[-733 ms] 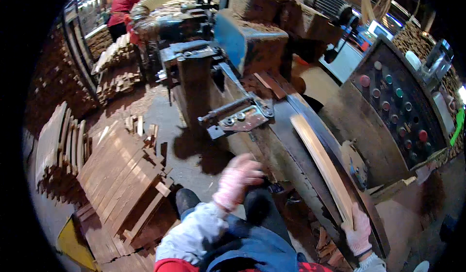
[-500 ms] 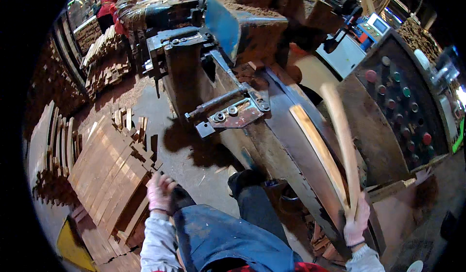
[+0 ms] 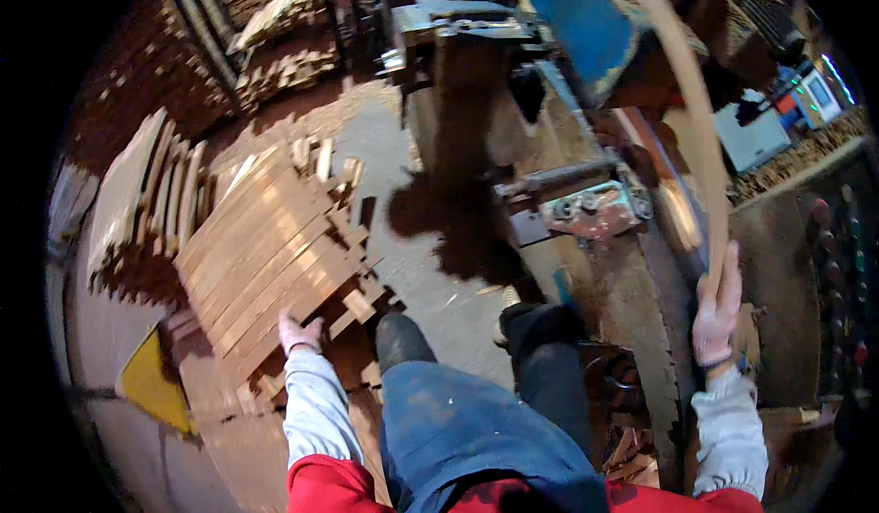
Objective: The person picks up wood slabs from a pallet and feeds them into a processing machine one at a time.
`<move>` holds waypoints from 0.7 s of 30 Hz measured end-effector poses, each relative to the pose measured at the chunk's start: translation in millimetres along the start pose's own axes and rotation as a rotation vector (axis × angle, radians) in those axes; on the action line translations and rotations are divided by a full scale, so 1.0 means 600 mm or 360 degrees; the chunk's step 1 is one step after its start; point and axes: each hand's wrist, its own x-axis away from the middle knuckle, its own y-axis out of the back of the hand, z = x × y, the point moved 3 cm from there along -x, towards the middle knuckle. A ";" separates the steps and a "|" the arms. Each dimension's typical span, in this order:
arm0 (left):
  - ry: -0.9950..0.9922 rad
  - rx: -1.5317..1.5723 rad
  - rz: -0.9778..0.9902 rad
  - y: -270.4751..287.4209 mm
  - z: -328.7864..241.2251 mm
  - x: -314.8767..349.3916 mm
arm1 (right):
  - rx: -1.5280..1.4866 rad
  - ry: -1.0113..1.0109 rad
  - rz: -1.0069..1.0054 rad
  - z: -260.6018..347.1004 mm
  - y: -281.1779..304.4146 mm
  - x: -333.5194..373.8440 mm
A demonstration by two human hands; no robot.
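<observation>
The wooden slat (image 3: 689, 110) stands nearly upright in your right hand (image 3: 717, 316), its lower end clamped between your gloved fingers and its long pale body rising above that hand, curving slightly toward the blue machine housing (image 3: 586, 27) up and to the left of it. Just to the left of your right hand lies the long dusty machine bed (image 3: 632, 302), with a grey metal bracket (image 3: 586, 209) bolted farther up that side. Your left hand (image 3: 298, 333) reaches down, fingers resting against the near edge of the stack of wooden boards (image 3: 275, 247), which spreads up and away from it; whether those fingers are closed on a board, you cannot tell. Left of that hand, low on the floor, sits a yellow panel (image 3: 151, 385). Between your two hands are your own legs in blue trousers (image 3: 476, 421).
</observation>
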 end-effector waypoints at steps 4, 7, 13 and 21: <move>-0.0499 -0.1516 -0.0119 -0.021 0.036 -0.029 | 0.0282 -0.0314 0.0278 0.021 0.157 0.194; 0.0110 0.0910 -0.0278 -0.025 0.081 -0.047 | 0.0631 -0.0327 0.0449 0.020 0.257 0.346; 0.0175 0.1439 0.0075 0.007 0.072 0.051 | 0.0744 -0.0045 0.0374 0.022 0.204 0.258; -0.0151 0.0807 0.0029 -0.045 -0.014 0.337 | -0.0077 0.0300 0.0337 -0.042 -0.028 -0.023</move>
